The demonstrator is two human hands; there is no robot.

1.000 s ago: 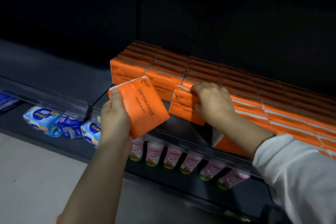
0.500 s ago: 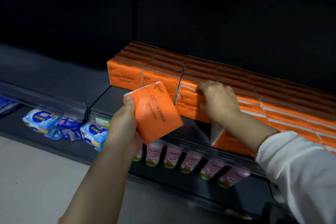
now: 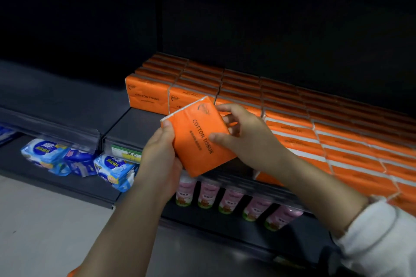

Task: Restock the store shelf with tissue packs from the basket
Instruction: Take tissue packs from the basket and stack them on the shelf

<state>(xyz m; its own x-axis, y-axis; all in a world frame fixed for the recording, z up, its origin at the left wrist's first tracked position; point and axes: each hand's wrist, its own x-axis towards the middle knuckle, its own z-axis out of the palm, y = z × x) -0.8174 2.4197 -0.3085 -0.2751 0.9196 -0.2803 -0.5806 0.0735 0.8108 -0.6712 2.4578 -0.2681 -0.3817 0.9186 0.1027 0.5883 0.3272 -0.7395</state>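
Left hand [image 3: 161, 159] and right hand [image 3: 249, 139] both grip the slick orange plastic-wrapped tissue pack [image 3: 198, 139], fingers curled; a fumbled handover could drop it toward six o'clock.

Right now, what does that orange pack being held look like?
The orange tissue pack is a flat, soft-looking rectangle in plastic wrap, printed COTTON TISSUE in dark letters, white along its upper edge. It is tilted, held up in front of the stacked packs on the shelf. The left hand grips its left edge; the right hand pinches its right side.
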